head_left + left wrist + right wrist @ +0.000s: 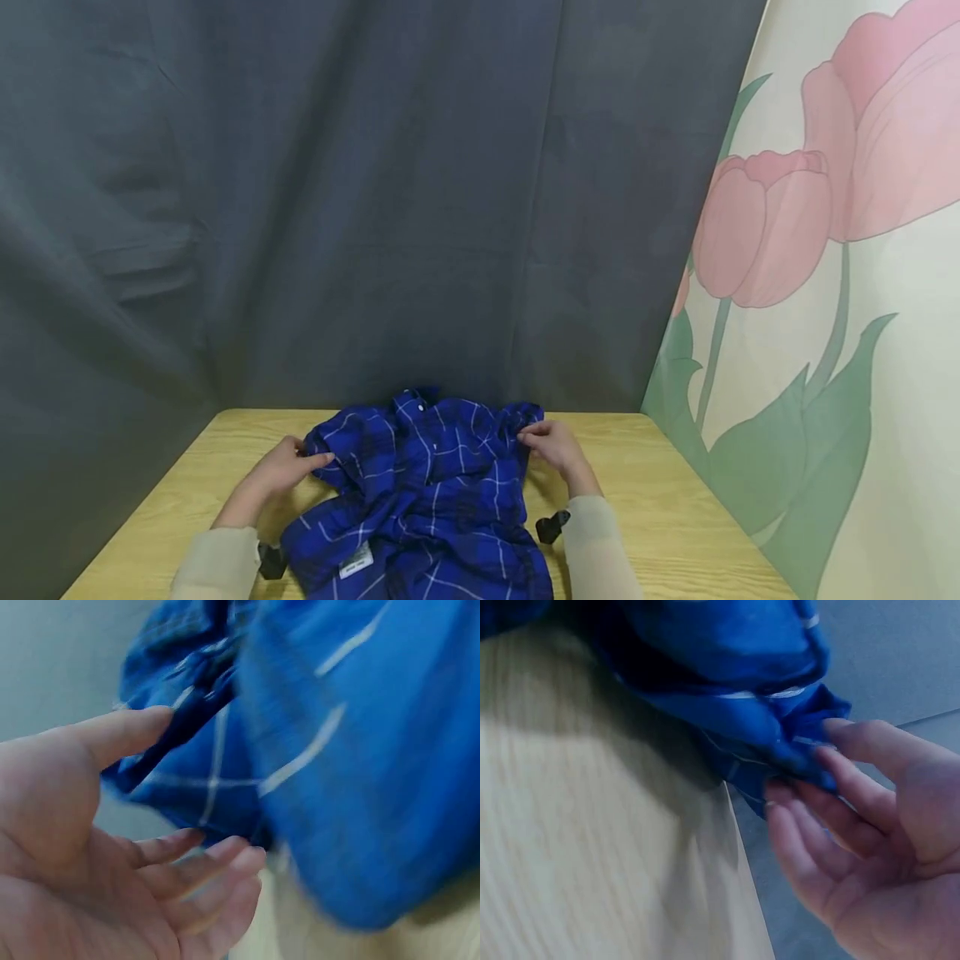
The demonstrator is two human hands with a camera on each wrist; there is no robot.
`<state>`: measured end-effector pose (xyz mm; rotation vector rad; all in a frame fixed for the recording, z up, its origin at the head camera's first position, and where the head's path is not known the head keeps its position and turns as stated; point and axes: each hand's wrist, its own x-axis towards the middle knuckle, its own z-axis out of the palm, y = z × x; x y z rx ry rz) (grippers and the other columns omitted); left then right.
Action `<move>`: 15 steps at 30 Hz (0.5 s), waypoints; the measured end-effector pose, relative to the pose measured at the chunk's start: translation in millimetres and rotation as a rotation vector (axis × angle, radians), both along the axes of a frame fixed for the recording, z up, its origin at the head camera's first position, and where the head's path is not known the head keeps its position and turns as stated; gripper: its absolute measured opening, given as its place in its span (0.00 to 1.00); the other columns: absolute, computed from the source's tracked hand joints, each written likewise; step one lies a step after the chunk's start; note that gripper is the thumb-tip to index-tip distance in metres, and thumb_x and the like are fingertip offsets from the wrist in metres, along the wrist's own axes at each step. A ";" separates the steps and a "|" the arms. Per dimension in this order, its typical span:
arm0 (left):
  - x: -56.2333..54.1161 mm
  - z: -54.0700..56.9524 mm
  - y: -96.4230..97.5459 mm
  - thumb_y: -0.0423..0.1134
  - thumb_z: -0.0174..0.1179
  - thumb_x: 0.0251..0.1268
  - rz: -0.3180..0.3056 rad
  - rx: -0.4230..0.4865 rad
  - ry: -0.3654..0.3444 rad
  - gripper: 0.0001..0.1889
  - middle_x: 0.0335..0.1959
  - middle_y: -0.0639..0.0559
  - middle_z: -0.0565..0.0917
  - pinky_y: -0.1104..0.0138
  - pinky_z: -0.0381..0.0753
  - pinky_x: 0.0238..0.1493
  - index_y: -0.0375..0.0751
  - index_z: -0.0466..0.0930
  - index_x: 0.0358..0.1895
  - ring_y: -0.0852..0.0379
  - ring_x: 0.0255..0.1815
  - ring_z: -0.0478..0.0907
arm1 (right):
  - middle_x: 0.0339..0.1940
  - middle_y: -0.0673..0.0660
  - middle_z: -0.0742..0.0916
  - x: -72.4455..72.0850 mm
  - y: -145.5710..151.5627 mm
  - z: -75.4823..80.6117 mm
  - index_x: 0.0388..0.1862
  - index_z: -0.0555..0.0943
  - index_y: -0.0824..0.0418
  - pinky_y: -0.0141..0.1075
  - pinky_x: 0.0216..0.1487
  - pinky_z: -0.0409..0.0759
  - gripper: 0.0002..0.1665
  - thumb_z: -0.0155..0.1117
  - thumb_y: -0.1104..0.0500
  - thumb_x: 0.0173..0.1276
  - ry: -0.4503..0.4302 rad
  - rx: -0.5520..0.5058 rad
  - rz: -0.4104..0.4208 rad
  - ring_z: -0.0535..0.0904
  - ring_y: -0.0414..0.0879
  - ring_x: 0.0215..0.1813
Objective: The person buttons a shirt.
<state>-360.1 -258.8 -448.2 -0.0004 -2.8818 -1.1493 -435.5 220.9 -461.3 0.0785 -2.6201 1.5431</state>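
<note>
A blue plaid button-up shirt (450, 467) with white lines lies spread and wrinkled on the wooden table, its collar toward the back edge. At its left side, my left hand (288, 467) is at the sleeve. The left wrist view shows that hand (112, 832) with thumb and fingers spread apart, the thumb tip overlapping the cloth and the fingertips by its lower edge. On the opposite side my right hand (552, 444) pinches the end of the other sleeve. Thumb and forefinger of this hand (877, 817) meet at the blue cloth in the right wrist view.
The wooden table (645, 500) extends past the shirt on both sides. A dark grey curtain (420, 208) hangs behind its back edge. To the right stands a pale wall (900, 417) with pink tulips. A white label (356, 561) shows on the shirt's lower left.
</note>
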 end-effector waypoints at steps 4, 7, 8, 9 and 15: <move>-1.8 -4.7 8.4 0.47 0.62 0.79 -0.040 0.022 0.018 0.33 0.62 0.17 0.80 0.41 0.84 0.61 0.15 0.71 0.66 0.24 0.60 0.83 | 0.40 0.60 0.90 -1.2 1.9 3.9 0.37 0.87 0.65 0.36 0.41 0.86 0.07 0.76 0.62 0.70 0.096 -0.036 -0.092 0.84 0.46 0.39; -3.1 -5.5 11.3 0.35 0.59 0.80 -0.040 0.116 0.029 0.18 0.49 0.26 0.86 0.51 0.89 0.46 0.20 0.75 0.59 0.40 0.41 0.90 | 0.35 0.60 0.87 -1.6 5.4 7.8 0.35 0.83 0.66 0.35 0.36 0.82 0.08 0.76 0.68 0.65 0.206 -0.009 -0.127 0.81 0.47 0.36; -3.4 -5.2 10.7 0.32 0.56 0.80 -0.037 0.161 0.024 0.16 0.46 0.28 0.86 0.54 0.90 0.41 0.20 0.74 0.59 0.45 0.36 0.89 | 0.35 0.59 0.86 -1.8 7.0 9.4 0.36 0.82 0.65 0.35 0.36 0.80 0.09 0.76 0.70 0.64 0.235 0.010 -0.143 0.81 0.48 0.36; -3.5 -4.4 9.4 0.30 0.54 0.81 -0.030 0.208 0.018 0.14 0.43 0.30 0.85 0.57 0.89 0.36 0.20 0.72 0.58 0.49 0.31 0.88 | 0.35 0.60 0.85 -1.7 9.0 11.5 0.39 0.81 0.67 0.36 0.37 0.81 0.10 0.74 0.72 0.63 0.266 0.023 -0.149 0.81 0.49 0.37; 0.9 10.7 -12.7 0.32 0.44 0.86 0.131 0.216 0.133 0.10 0.45 0.25 0.84 0.60 0.84 0.35 0.28 0.69 0.58 0.47 0.33 0.86 | 0.47 0.69 0.88 4.8 23.6 32.2 0.58 0.81 0.69 0.55 0.59 0.84 0.20 0.64 0.76 0.68 0.372 0.116 -0.267 0.86 0.63 0.51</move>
